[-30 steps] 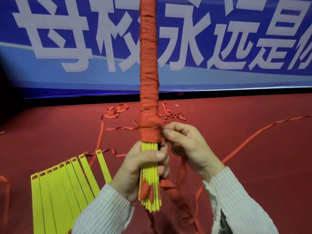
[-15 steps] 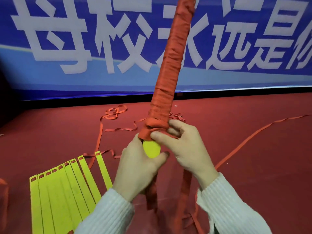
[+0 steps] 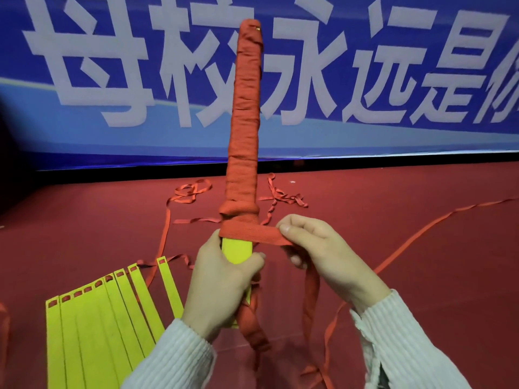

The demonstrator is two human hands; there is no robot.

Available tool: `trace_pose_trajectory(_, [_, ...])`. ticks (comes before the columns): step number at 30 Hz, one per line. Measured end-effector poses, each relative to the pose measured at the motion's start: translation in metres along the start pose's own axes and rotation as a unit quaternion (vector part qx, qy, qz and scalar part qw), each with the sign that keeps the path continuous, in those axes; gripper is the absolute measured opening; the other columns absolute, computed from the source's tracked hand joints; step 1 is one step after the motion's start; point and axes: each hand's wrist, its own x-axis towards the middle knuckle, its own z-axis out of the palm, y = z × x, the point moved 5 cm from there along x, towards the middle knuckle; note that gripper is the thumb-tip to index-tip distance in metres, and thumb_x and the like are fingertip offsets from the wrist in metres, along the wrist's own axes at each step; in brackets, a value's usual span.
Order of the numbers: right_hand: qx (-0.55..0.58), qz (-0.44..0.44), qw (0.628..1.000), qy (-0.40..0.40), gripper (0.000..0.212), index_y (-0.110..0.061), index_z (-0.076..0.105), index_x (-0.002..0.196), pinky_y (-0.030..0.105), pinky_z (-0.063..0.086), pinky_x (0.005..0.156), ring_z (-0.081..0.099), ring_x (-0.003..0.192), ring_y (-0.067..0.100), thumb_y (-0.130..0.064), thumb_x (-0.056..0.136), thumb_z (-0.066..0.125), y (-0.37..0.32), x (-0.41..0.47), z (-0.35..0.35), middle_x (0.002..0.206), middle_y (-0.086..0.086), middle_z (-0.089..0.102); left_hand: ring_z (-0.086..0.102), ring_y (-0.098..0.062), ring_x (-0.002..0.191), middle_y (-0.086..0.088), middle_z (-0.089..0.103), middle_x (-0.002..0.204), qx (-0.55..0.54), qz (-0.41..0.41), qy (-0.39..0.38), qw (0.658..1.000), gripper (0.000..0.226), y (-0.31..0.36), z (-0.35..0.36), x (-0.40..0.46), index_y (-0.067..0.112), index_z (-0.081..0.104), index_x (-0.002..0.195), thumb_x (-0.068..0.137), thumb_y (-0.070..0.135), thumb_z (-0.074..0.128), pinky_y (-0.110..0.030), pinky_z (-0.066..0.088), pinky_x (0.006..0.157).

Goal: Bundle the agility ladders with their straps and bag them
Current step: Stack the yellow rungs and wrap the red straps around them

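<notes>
A bundle of yellow ladder rungs (image 3: 237, 251) stands nearly upright before me, wound almost its whole length in red strap (image 3: 245, 122). My left hand (image 3: 222, 284) grips the bare yellow lower end. My right hand (image 3: 323, 254) pinches the strap's free run (image 3: 269, 235) just right of the bundle, pulled level from the lowest wrap. The rest of that strap hangs down past my right wrist. A second ladder (image 3: 106, 318) lies fanned flat on the floor at lower left, its yellow rungs strung on red strap. No bag is in view.
Loose red straps (image 3: 283, 197) tangle on the red carpet behind the bundle, and one long strap (image 3: 438, 223) runs off to the right. A blue banner (image 3: 393, 80) with white characters forms the back wall.
The bundle tipped right, then came back near upright and lower, so its top now shows. My right hand has drawn the strap out to the right across the lowest wrap.
</notes>
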Motion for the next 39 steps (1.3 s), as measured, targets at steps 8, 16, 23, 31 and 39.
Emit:
trace_pose_trajectory(8, [0.039, -0.062, 0.997, 0.037, 0.032, -0.020, 0.051, 0.069, 0.014, 0.028, 0.046, 0.033, 0.046, 0.001, -0.023, 0.080, 0.081, -0.005, 0.004, 0.007, 0.055, -0.014, 0.042, 0.057, -0.025, 0.055, -0.015, 0.053, 0.064, -0.258, -0.060, -0.161, 0.951, 0.023, 0.013, 0.016, -0.018, 0.003, 0.059, 0.087, 0.068, 0.009, 0.070, -0.031, 0.053, 0.055])
trace_pose_trajectory(16, [0.142, -0.065, 0.985, -0.075, 0.050, -0.001, 0.064, 0.128, 0.030, 0.054, 0.083, 0.067, 0.103, 0.026, -0.016, 0.083, 0.078, -0.021, -0.009, 0.023, 0.114, 0.014, 0.073, 0.066, -0.024, 0.064, -0.012, 0.064, 0.080, -0.333, -0.065, -0.386, 0.858, 0.030, 0.019, 0.019, -0.026, 0.012, 0.072, 0.102, 0.073, 0.017, 0.076, -0.038, 0.059, 0.070])
trace_pose_trajectory(23, [-0.218, -0.038, 0.966, 0.133, 0.048, -0.032, 0.073, 0.104, 0.044, 0.055, 0.084, 0.068, 0.084, 0.006, -0.063, 0.067, 0.079, -0.013, -0.004, 0.015, 0.089, -0.017, 0.074, 0.060, -0.019, 0.054, 0.001, 0.068, 0.067, 0.051, 0.022, -0.106, 0.993, 0.026, -0.003, 0.010, -0.002, 0.030, 0.063, 0.097, 0.075, 0.029, 0.077, -0.045, 0.050, 0.054])
trace_pose_trajectory(31, [-0.129, -0.034, 0.990, 0.045, 0.016, -0.005, 0.075, 0.086, 0.011, 0.032, 0.055, 0.043, 0.053, -0.003, -0.018, 0.094, 0.072, -0.019, -0.014, -0.020, 0.056, -0.017, 0.052, 0.060, -0.023, 0.051, -0.009, 0.065, 0.060, 0.006, -0.029, -0.036, 0.999, 0.016, -0.013, -0.001, 0.006, 0.019, 0.064, 0.084, 0.080, 0.023, 0.078, -0.046, 0.052, 0.057])
trace_pose_trajectory(39, [-0.057, -0.030, 0.998, -0.028, 0.017, -0.011, 0.078, 0.106, 0.008, 0.044, 0.065, 0.062, 0.063, -0.004, -0.005, 0.090, 0.074, -0.018, -0.013, -0.006, 0.068, -0.007, 0.073, 0.061, -0.020, 0.051, -0.017, 0.065, 0.068, -0.096, -0.061, -0.032, 0.993, 0.010, -0.007, -0.001, 0.003, 0.001, 0.064, 0.094, 0.091, 0.005, 0.073, -0.029, 0.049, 0.049])
